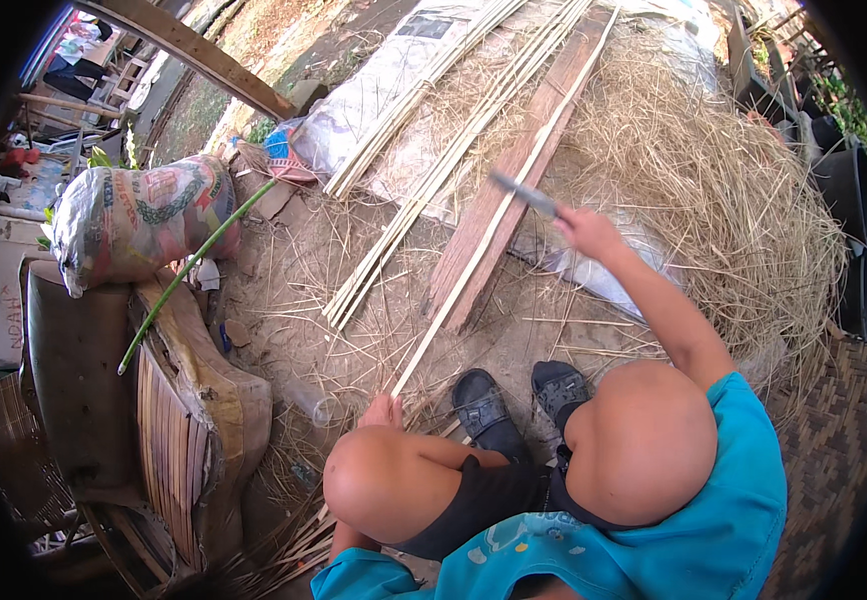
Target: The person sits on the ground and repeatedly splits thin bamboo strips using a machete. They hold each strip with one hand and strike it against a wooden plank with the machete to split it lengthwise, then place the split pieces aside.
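My left hand [384,411], low beside my left knee, is closed around the near end of a long pale bamboo strip [422,348]. The strip runs away from me along a reddish-brown wooden plank [469,240] lying on the ground. In my right hand [591,234] is the handle of a knife [527,194]. Its grey blade, slightly blurred, points left over the strip and plank; whether it touches the strip I cannot tell. My left forearm is mostly hidden behind my knee.
Bundles of pale strips [404,225] lie left of the plank. Thin shavings [714,190] are heaped at right on white sheeting [354,120]. A stuffed sack [144,220], a green bamboo stick [199,265] and a worn seat [204,400] stand at left. Sandals [484,402] are close in front.
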`<state>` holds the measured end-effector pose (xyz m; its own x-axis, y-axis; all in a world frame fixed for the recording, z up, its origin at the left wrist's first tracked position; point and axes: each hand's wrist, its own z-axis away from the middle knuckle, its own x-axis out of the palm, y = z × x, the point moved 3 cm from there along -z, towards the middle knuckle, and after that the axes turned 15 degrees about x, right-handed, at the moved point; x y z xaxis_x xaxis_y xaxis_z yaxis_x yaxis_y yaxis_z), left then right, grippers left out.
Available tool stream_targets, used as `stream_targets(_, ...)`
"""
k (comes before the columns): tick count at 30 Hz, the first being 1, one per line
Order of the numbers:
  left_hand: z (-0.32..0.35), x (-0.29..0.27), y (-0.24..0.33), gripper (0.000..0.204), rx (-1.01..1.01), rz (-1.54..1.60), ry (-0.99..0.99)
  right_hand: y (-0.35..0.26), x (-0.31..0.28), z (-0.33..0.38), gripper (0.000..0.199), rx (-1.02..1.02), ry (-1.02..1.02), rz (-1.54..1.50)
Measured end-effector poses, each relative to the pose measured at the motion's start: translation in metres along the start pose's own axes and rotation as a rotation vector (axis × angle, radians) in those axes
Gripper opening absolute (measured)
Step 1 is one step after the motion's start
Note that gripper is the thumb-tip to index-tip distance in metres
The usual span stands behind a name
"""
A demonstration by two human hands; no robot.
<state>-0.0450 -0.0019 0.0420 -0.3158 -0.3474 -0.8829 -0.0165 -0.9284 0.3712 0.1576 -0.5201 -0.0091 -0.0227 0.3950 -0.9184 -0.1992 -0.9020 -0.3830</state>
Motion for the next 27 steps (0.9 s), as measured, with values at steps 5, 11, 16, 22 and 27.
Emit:
stream_targets(5, 0.02, -0.016, -0.048, 0.044, 0.032, 0.092, -0.028, 0.082, -0.073, -0.082, 0.038, 0.441, 0.288, 0.031)
stream_targets(11, -0.044, 0.017, -0.024, 0.057, 0.148, 0.493, -0.143, -0.104, 0.021, 0.105, 0.047, -0.118, -0.341, -0.143)
stream_targets(16, -0.042, 0.026, -0.04, 0.057, 0.148, 0.412, -0.148, -0.063, 0.01, 0.071, 0.047, -0.047, -0.155, -0.099)
stream_targets(22, -0.014, 0.03, -0.057, 0.058, 0.068, 0.378, -0.124, -0.063, 0.005, 0.044, 0.042, -0.046, -0.123, -0.169)
stream_targets(27, 0.024, 0.002, -0.054, 0.054, -0.071, 0.373, -0.157, -0.08, 0.001, 0.051, 0.045, -0.041, -0.267, -0.099)
